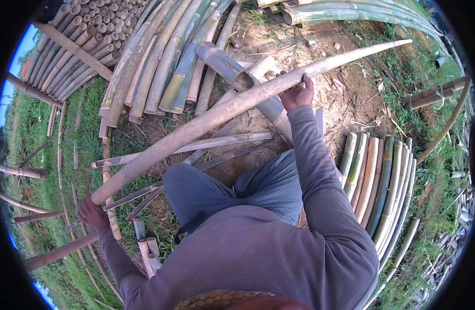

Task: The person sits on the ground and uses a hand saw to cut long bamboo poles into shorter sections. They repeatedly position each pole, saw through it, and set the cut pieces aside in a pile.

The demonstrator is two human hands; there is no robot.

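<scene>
A long pale bamboo pole (196, 124) slants across in front of me, from the lower left up to the far right. My left hand (95, 213) is closed round its thick near end. Farther along, my right hand (298, 94) grips the pole from below, fingers partly hidden behind it. Under the pole lies a thick grey-green bamboo piece (272, 111) with a notch cut in it, resting on the ground. Split bamboo strips (222, 139) lie between that piece and my knees.
Bamboo poles (178, 62) lie side by side at the far left, beside a stack of cut bamboo (100, 26). More poles (346, 14) stretch across the back. Cut lengths (374, 181) lie to my right. Short bamboo pieces (147, 248) are near my left hip.
</scene>
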